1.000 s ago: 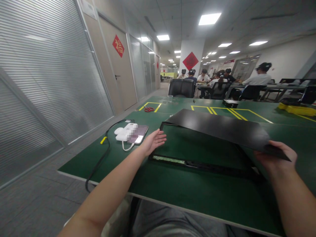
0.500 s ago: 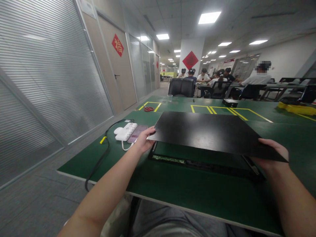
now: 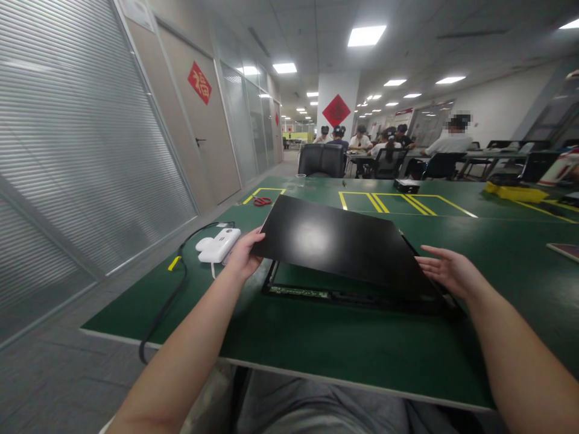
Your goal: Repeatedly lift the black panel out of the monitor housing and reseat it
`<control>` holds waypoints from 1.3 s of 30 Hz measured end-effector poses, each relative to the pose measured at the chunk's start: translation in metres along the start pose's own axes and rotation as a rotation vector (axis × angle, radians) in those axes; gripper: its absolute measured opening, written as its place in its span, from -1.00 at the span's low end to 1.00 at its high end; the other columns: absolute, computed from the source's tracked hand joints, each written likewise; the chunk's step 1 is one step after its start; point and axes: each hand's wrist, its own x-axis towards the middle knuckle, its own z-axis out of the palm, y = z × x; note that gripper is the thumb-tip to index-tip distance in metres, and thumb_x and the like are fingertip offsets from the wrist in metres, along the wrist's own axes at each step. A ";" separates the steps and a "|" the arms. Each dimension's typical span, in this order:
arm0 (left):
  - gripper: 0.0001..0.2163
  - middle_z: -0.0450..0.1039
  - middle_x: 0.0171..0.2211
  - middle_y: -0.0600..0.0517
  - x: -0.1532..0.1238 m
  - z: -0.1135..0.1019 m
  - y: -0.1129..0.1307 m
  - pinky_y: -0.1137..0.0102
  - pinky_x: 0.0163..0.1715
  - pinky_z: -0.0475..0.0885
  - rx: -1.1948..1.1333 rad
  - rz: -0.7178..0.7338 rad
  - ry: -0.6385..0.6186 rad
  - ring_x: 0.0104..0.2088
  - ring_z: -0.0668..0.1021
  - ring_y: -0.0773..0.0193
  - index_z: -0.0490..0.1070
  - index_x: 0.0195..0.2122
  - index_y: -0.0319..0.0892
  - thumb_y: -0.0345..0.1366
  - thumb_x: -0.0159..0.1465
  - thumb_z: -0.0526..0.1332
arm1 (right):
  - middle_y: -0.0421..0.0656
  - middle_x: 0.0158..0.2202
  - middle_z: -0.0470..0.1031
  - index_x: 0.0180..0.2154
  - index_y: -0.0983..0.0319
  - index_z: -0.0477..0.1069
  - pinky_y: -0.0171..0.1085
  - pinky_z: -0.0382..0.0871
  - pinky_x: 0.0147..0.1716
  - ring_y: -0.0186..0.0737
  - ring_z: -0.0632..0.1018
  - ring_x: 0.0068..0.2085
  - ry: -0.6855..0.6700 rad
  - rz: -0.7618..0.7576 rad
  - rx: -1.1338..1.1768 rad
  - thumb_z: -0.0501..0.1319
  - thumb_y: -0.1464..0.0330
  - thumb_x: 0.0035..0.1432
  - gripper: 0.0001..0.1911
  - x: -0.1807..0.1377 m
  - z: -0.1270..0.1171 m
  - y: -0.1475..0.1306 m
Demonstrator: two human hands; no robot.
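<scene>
A thin, flat black panel (image 3: 335, 241) with a glossy sheen slants over a black rectangular frame (image 3: 380, 301) on the table. My left hand (image 3: 246, 253) grips the panel's left edge, thumb on top, keeping that side raised. The panel's right side sits lower, down at the frame. Beside that right edge, my right hand (image 3: 450, 271) is open, fingers stretched out; whether its fingertips touch the panel I cannot tell. Along the frame's near side shows a green circuit strip (image 3: 298, 293). The panel hides most of the frame's far part.
Left of my left hand lie a white device (image 3: 220, 245) and a black cable (image 3: 183, 289) with a yellow tag. Red scissors (image 3: 262, 201), a small black box (image 3: 407, 185) and a yellow tray (image 3: 515, 191) are farther back on the green table (image 3: 344, 355). Several people sit beyond.
The panel's right side has come down to the frame, and my right hand has let go of it and opened. My left hand still holds its edge. The view has turned slightly right.
</scene>
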 end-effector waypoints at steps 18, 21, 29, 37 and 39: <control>-0.62 0.70 -0.29 -0.11 0.001 0.008 -0.019 0.49 -0.46 0.55 0.101 -0.120 0.049 -0.42 0.67 0.24 0.64 -0.08 -0.31 -0.58 0.04 0.31 | 0.05 -0.37 0.65 0.17 0.27 0.39 -0.14 0.63 -0.31 -0.08 0.68 -0.39 0.229 -0.113 -0.285 0.21 0.27 0.24 -0.52 0.013 -0.010 0.009; -0.63 0.69 -0.30 -0.11 0.001 0.008 -0.022 0.49 -0.47 0.55 0.098 -0.139 0.063 -0.42 0.67 0.24 0.64 -0.09 -0.32 -0.60 0.05 0.31 | 0.04 -0.39 0.64 0.13 0.28 0.41 -0.18 0.62 -0.34 -0.09 0.67 -0.40 0.249 -0.117 -0.295 0.20 0.29 0.24 -0.55 0.012 -0.008 0.009; -0.67 0.68 -0.34 -0.10 0.003 0.008 -0.025 0.50 -0.48 0.54 0.093 -0.192 0.087 -0.44 0.67 0.25 0.64 -0.13 -0.34 -0.63 0.08 0.29 | 0.00 -0.45 0.61 0.01 0.25 0.44 -0.23 0.60 -0.39 -0.13 0.65 -0.43 0.302 -0.118 -0.315 0.23 0.33 0.22 -0.68 0.003 -0.001 0.005; -0.72 0.68 -0.30 -0.15 0.004 0.005 -0.031 0.47 -0.43 0.56 0.098 -0.208 0.022 -0.43 0.66 0.25 0.64 -0.17 -0.33 -0.61 0.08 0.33 | -0.01 -0.43 0.60 -0.08 0.26 0.44 -0.34 0.53 -0.44 -0.20 0.63 -0.43 0.315 -0.172 -0.368 0.23 0.34 0.20 -0.75 0.003 -0.002 0.006; -0.74 0.68 -0.32 -0.12 0.005 0.003 -0.034 0.49 -0.45 0.55 0.106 -0.215 0.020 -0.44 0.66 0.26 0.64 -0.19 -0.31 -0.60 0.08 0.33 | 0.02 -0.39 0.61 -0.08 0.27 0.45 -0.34 0.53 -0.41 -0.19 0.63 -0.41 0.315 -0.176 -0.393 0.24 0.31 0.18 -0.73 0.005 -0.004 0.008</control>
